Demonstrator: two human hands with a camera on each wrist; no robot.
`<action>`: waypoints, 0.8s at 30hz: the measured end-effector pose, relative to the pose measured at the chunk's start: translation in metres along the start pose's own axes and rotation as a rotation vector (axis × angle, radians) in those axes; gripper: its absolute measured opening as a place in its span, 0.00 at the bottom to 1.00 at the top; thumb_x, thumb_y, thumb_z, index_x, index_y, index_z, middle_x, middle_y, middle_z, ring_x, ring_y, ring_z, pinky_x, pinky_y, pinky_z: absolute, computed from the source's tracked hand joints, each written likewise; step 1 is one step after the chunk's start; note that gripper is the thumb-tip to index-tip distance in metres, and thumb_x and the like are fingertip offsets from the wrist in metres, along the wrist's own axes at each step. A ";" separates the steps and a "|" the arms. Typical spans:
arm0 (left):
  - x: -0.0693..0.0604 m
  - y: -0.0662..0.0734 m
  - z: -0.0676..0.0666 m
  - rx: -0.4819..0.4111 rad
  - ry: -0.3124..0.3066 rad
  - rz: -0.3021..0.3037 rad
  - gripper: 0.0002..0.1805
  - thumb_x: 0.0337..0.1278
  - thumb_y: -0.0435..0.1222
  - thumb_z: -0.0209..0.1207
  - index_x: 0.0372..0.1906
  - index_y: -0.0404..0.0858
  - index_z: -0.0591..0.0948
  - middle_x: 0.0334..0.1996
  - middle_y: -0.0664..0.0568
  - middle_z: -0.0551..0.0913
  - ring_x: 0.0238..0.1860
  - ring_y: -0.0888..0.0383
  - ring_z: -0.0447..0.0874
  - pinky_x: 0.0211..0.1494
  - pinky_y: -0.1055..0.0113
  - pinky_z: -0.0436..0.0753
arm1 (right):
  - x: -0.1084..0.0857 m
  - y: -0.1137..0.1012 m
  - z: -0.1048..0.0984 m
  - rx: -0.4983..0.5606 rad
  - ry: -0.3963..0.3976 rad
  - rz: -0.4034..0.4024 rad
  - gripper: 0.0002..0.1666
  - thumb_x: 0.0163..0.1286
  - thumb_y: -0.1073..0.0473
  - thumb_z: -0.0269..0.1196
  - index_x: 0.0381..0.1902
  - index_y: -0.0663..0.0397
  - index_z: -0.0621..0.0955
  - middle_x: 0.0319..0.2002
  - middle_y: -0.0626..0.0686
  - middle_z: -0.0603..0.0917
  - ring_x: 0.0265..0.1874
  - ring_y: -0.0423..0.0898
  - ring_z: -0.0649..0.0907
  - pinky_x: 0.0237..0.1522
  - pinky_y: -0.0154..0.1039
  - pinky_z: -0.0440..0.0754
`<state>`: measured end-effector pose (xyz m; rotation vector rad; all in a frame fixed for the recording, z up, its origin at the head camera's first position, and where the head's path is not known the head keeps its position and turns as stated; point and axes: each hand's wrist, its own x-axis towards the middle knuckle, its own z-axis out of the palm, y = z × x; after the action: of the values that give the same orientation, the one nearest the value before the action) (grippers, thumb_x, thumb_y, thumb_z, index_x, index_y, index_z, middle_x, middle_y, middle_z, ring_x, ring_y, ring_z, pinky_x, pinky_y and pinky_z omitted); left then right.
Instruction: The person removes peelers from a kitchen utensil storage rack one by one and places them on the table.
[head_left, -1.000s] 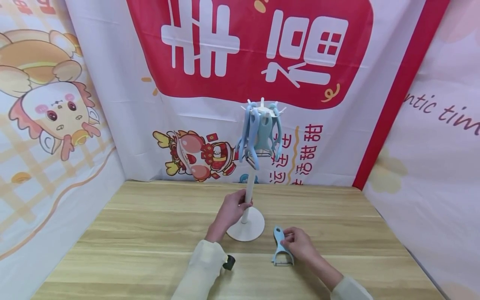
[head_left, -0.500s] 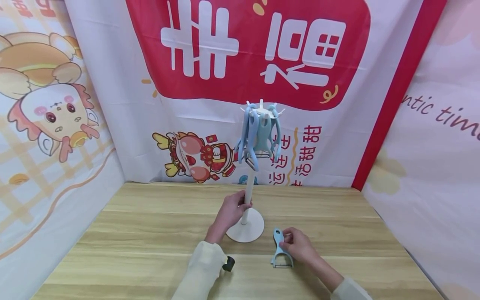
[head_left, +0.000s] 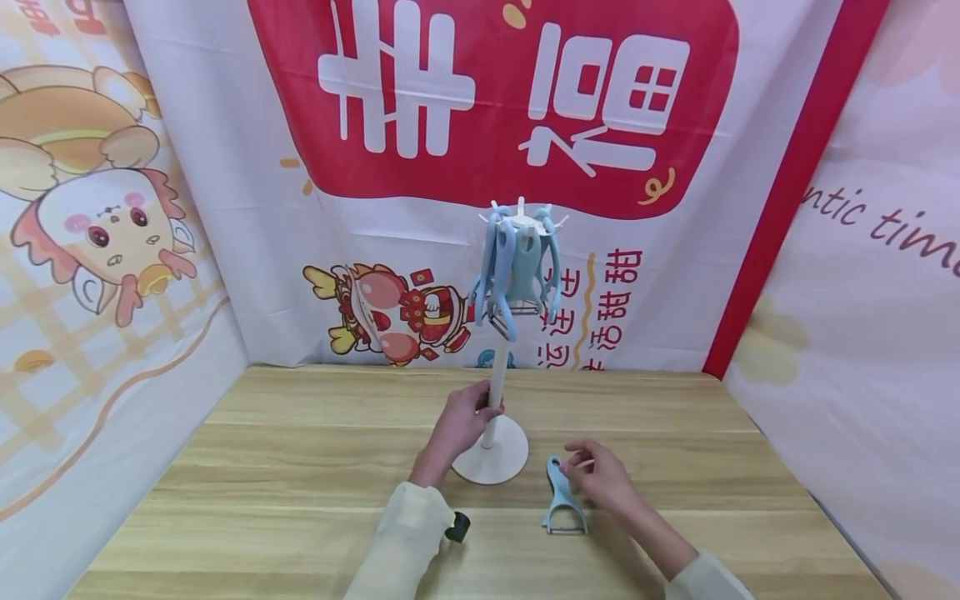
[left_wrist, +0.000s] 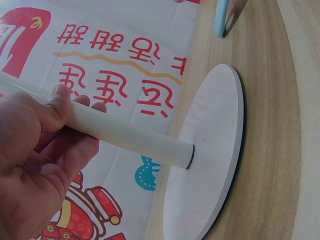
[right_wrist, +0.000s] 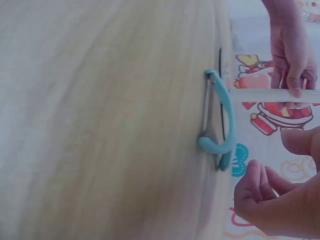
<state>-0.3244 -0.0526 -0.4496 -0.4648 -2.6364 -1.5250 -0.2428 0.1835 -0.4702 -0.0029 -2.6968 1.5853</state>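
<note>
A white stand with a round base (head_left: 502,463) rises on the table. Round its pole (left_wrist: 130,135) curl the fingers and thumb of my left hand (head_left: 459,427). Several blue and green-blue peelers (head_left: 528,267) hang from hooks at the stand's top. One light blue peeler (head_left: 562,495) lies on the wood to the right of the base, its blade end toward me. My right hand (head_left: 603,482) hovers by its handle with thumb and fingers parted. In the right wrist view this peeler (right_wrist: 229,117) sits apart from the fingers, and nothing is between them.
The wooden table (head_left: 300,467) reaches back to a printed cloth (head_left: 412,250) with red and white characters. Patterned cloths hang at the left and right sides. A small black piece (head_left: 457,527) sits at my left cuff.
My right hand has let go of the peeler and its fingers have lifted and parted. The peeler stays nearly where it was. My left hand keeps its grip on the pole.
</note>
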 end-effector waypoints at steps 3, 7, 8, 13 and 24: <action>0.000 0.000 0.000 0.003 0.002 0.006 0.06 0.67 0.33 0.60 0.45 0.43 0.81 0.41 0.52 0.87 0.53 0.50 0.86 0.62 0.48 0.83 | 0.001 -0.003 -0.001 0.001 0.016 -0.033 0.20 0.65 0.66 0.67 0.54 0.67 0.79 0.37 0.56 0.83 0.34 0.44 0.81 0.34 0.31 0.80; -0.001 0.001 0.000 -0.003 0.002 0.009 0.05 0.67 0.34 0.60 0.45 0.44 0.82 0.41 0.52 0.87 0.53 0.50 0.86 0.61 0.48 0.84 | 0.003 -0.009 -0.004 -0.002 0.025 -0.068 0.19 0.65 0.66 0.66 0.53 0.67 0.80 0.38 0.56 0.84 0.36 0.44 0.81 0.38 0.29 0.79; -0.001 0.001 0.000 -0.006 0.002 0.007 0.05 0.67 0.34 0.60 0.45 0.44 0.82 0.41 0.52 0.87 0.52 0.50 0.86 0.61 0.48 0.84 | 0.003 -0.011 -0.005 0.002 0.027 -0.074 0.19 0.65 0.66 0.66 0.53 0.67 0.80 0.38 0.56 0.84 0.37 0.44 0.82 0.39 0.29 0.79; -0.002 0.001 0.000 -0.009 0.000 0.007 0.06 0.67 0.33 0.60 0.45 0.44 0.82 0.41 0.52 0.87 0.52 0.50 0.86 0.61 0.47 0.83 | 0.004 -0.020 -0.008 0.047 0.029 -0.089 0.19 0.66 0.66 0.66 0.54 0.66 0.80 0.40 0.55 0.84 0.41 0.43 0.82 0.42 0.28 0.80; 0.000 0.001 -0.001 0.001 -0.008 -0.012 0.06 0.67 0.34 0.60 0.46 0.44 0.81 0.41 0.53 0.87 0.52 0.51 0.86 0.62 0.48 0.83 | 0.004 -0.044 -0.019 0.158 -0.002 -0.101 0.20 0.71 0.64 0.62 0.60 0.62 0.77 0.47 0.58 0.83 0.46 0.42 0.81 0.47 0.24 0.81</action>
<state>-0.3240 -0.0524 -0.4480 -0.4569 -2.6503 -1.5289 -0.2463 0.1785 -0.4227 0.1342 -2.5211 1.7626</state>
